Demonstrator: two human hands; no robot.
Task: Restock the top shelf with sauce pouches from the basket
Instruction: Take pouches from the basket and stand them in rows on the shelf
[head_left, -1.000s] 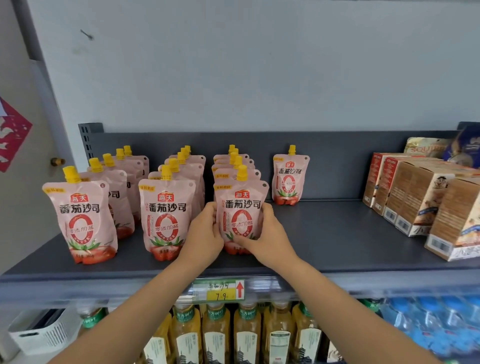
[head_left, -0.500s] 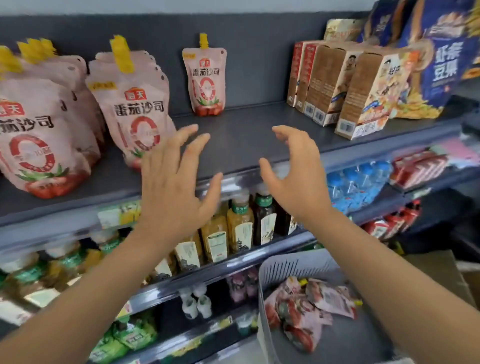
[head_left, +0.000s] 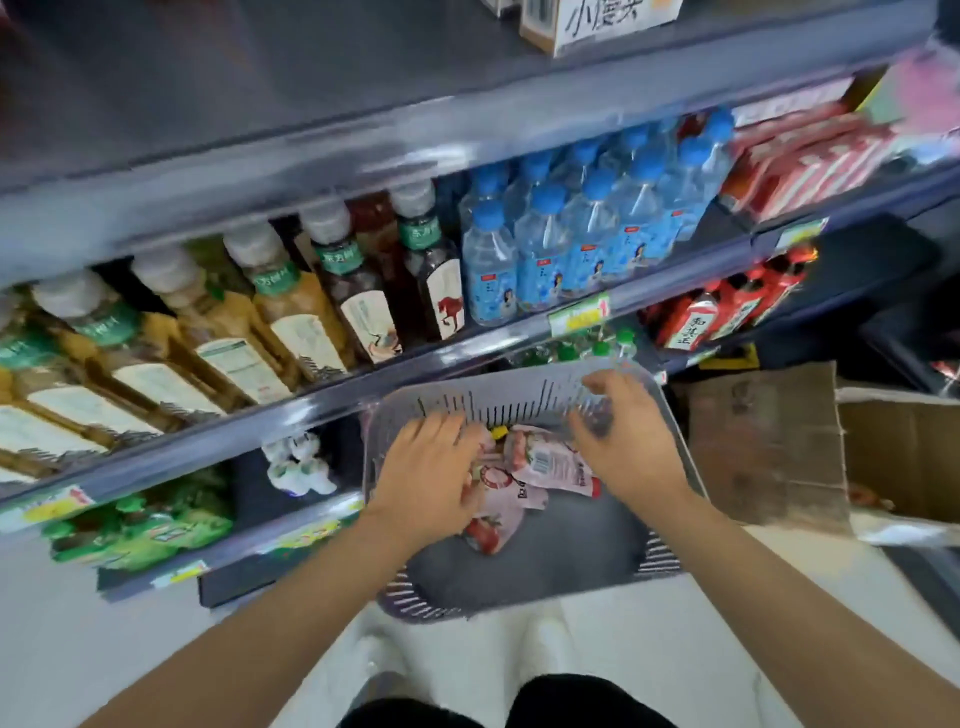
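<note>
Tomato sauce pouches lie heaped in the grey basket. The left hand rests on them, but blur hides any grip. The right hand hovers loosely curled and empty. The pouches are probably soft and slick, best pinched by the stiff yellow spout.

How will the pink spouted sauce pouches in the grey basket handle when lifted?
Probably floppy: the pink sauce pouches lie bent and overlapping in the grey slotted plastic basket. Their glossy film may be slippery; a yellow cap seems the firmest hold. Flat, so unlikely to roll.
</note>
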